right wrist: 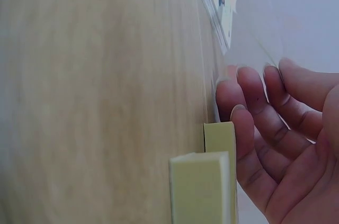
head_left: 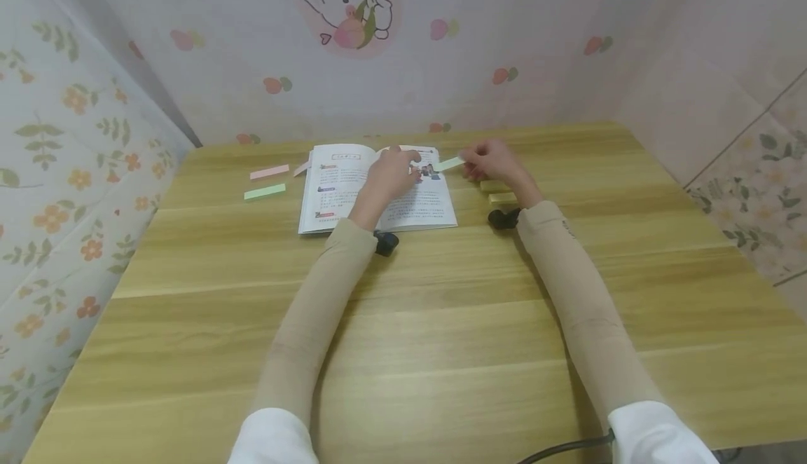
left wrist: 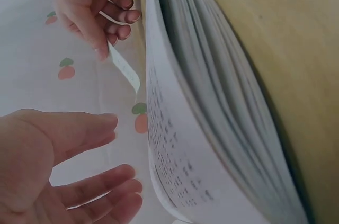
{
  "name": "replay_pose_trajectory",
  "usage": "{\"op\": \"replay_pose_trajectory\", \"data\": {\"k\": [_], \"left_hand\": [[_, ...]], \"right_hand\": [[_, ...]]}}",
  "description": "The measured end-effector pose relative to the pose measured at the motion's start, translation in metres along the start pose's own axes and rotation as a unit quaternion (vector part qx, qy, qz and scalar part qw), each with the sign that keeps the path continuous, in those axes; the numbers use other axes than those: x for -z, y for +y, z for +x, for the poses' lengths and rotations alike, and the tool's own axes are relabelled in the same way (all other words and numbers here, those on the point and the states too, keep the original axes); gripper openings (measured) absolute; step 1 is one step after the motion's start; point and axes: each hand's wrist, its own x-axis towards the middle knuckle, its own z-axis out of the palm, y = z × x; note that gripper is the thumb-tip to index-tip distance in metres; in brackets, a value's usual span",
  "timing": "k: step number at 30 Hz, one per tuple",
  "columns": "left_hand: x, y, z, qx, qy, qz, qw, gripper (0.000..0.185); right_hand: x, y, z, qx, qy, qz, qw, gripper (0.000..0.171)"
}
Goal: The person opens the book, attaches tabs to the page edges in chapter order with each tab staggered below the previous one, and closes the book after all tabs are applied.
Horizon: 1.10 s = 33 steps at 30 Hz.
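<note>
An open book (head_left: 337,194) with printed text and a small colour picture lies toward the back of the table. My left hand (head_left: 389,175) is over its right-hand page, thumb and fingers spread apart with nothing between them in the left wrist view. To the right of the book, my right hand (head_left: 494,162) pinches a pale green sticky strip (head_left: 448,164) by one end between thumb and index finger. The strip's free end (left wrist: 130,75) points toward the left hand and overlaps the page's right edge in the head view.
Two yellowish sticky-note pads (head_left: 502,198) lie below the right hand. Left of the book are a pink strip (head_left: 270,172) and a green strip (head_left: 265,192); another pink strip (head_left: 302,169) sticks out at the book's left edge. A patterned curtain (head_left: 403,92) hangs behind the table.
</note>
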Motion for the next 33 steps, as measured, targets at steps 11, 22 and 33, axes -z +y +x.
{"op": "replay_pose_trajectory", "data": {"k": [11,22,33], "left_hand": [[-0.010,0.010,0.004,-0.008,-0.024,0.051,0.9984,0.042],[-0.019,0.018,0.005,-0.003,-0.054,0.087,0.9948,0.043],[-0.024,0.024,0.005,0.010,-0.087,0.115,0.9895,0.046]], "right_hand": [[-0.002,0.001,0.001,0.008,0.003,-0.009,1.000,0.037],[-0.001,-0.002,0.001,0.001,-0.003,-0.008,1.000,0.035],[-0.001,0.000,0.001,-0.005,-0.009,-0.039,0.999,0.039]]}}
